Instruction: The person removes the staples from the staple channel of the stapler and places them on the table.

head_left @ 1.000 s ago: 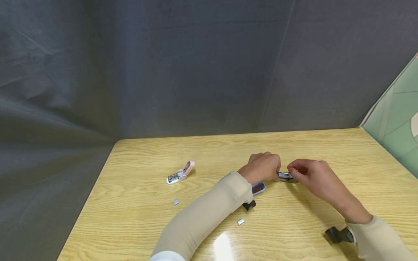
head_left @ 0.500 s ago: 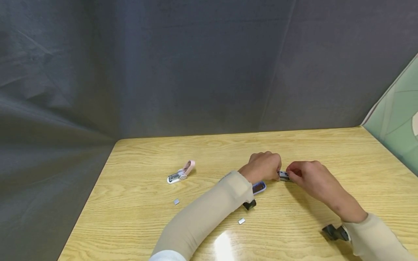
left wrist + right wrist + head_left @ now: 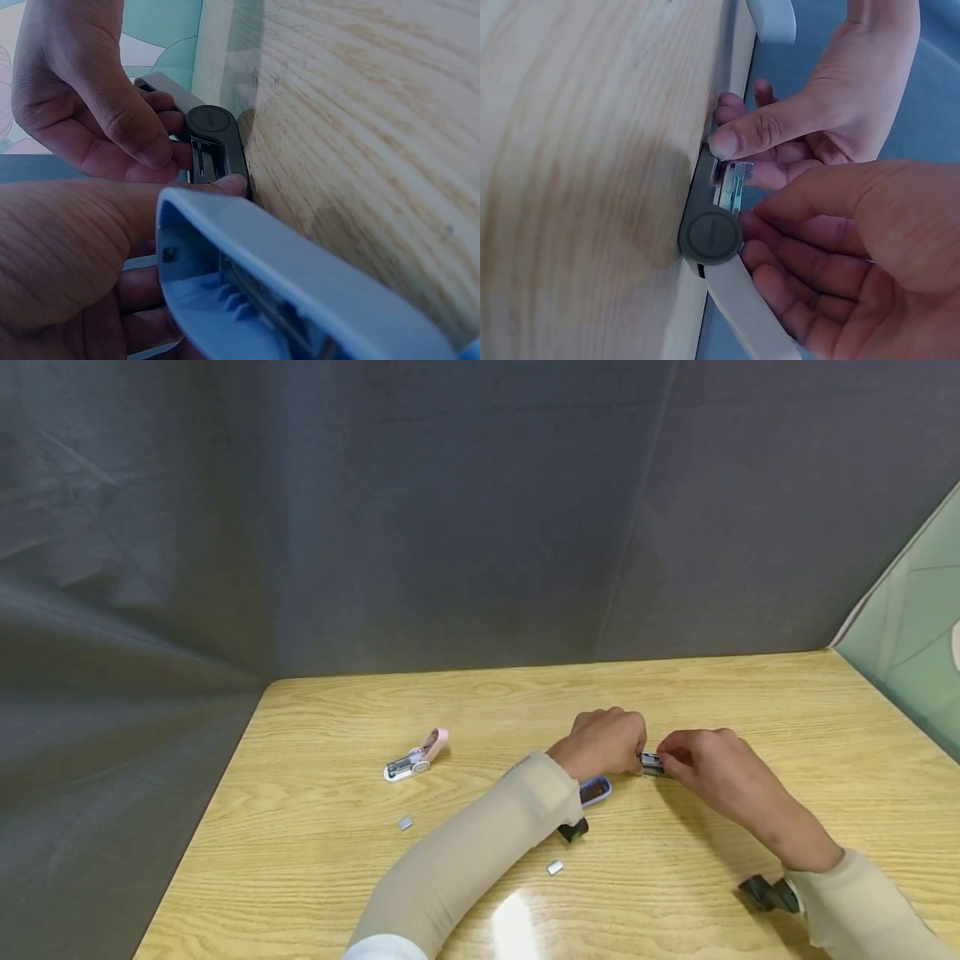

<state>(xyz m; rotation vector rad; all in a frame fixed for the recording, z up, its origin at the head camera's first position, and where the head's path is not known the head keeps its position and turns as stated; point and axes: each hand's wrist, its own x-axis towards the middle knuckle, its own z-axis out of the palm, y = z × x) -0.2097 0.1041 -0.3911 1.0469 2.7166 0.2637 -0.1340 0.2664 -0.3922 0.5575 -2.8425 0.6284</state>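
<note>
A dark grey stapler with a round hinge and a pale lever swung back stands near the right of the table, its metal staple channel exposed. My left hand grips its front end, the thumb lying on the tip of the base in the right wrist view. At the hinge end, my right hand has curled fingers and thumb against the channel's side; whether a small piece sits between its fingertips is hidden. Beside my left wrist lies a blue stapler, opened, large in the left wrist view.
A pink and white stapler, lever raised, rests on the left of the wooden table. Two small silvery staple strips lie apart: one strip below that stapler, another strip near my left forearm. A dark curtain hangs behind.
Over the first half second my right hand shifted slightly left along the grey stapler, covering more of it. Since then both hands have stayed nearly still.
</note>
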